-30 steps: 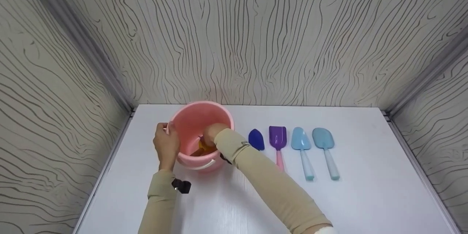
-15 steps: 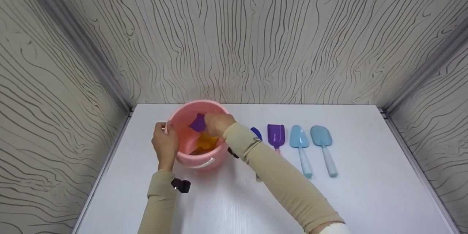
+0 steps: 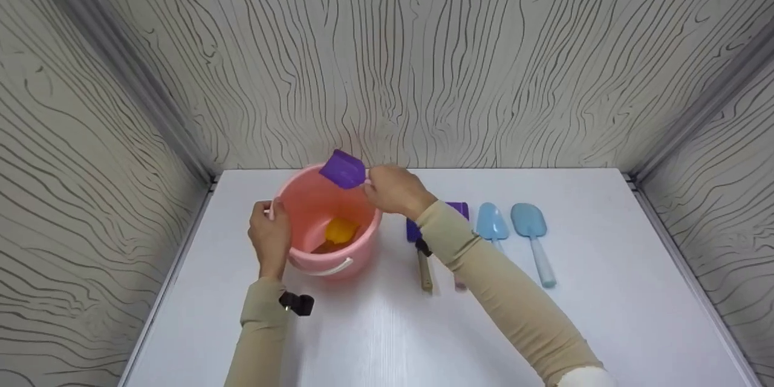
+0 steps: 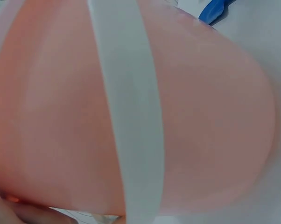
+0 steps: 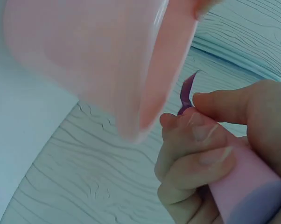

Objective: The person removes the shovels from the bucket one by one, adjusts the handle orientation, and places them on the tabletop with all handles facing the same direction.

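A pink bucket (image 3: 357, 260) with a white handle (image 3: 326, 269) stands on the white table. My left hand (image 3: 270, 239) grips its rim on the left side. Just over the far right part of the rim, my right hand (image 3: 398, 189) holds a toy shovel with a purple blade (image 3: 343, 169). In the right wrist view the fingers curl round its pink handle (image 5: 245, 175). Inside the bucket lies a yellow-orange piece (image 3: 340, 230), with something brownish (image 3: 329, 247) beside it. The bucket's side fills most of the left wrist view.
Right of the bucket lie a dark blue shovel with a tan handle (image 3: 426, 272), another purple shovel (image 3: 462, 208) partly under the right arm, and two light blue shovels (image 3: 491, 221) (image 3: 529, 219). A wood-patterned wall (image 3: 387, 72) rises behind the table.
My right hand has come up out of the bucket, lifting the purple shovel above the rim and moving right. My left hand has stayed on the rim.
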Demonstrator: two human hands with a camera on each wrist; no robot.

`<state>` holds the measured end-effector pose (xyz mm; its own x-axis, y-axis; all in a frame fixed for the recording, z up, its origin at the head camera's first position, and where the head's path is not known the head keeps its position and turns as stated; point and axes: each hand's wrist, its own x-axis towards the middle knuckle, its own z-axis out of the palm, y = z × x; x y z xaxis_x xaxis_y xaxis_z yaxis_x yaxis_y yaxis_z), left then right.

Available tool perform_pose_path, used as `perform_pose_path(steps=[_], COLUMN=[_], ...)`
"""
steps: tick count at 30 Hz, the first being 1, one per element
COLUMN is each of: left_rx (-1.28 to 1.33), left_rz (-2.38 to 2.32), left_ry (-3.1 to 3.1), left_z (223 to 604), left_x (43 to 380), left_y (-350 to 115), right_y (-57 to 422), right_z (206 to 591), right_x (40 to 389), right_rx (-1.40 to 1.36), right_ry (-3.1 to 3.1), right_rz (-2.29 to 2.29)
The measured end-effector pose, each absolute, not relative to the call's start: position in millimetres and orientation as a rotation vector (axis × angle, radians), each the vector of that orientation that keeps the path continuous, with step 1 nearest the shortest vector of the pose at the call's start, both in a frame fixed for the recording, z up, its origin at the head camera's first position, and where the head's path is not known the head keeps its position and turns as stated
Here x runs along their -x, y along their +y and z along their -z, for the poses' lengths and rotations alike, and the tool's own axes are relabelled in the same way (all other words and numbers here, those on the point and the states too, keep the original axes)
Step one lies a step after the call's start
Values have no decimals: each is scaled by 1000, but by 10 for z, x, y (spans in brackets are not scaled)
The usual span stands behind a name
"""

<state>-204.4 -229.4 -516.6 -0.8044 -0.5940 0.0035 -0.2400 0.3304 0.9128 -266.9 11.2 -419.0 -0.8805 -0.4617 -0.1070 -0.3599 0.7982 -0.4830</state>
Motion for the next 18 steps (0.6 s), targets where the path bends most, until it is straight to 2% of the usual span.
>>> perform_pose_path(steps=[7, 18], left_rx=[-748, -746], left_rz=[1535, 1564], left_ry=[-2233, -2245], left_z=[5131, 5156], left_x=[2063, 2027], left_y=[-2285, -2265], right_y=[858, 1980], right_z=[4117, 4131], right_x=[2703, 2608], right_rx=[630, 501], right_ry=[2779, 2906], right_rz=[927, 1047])
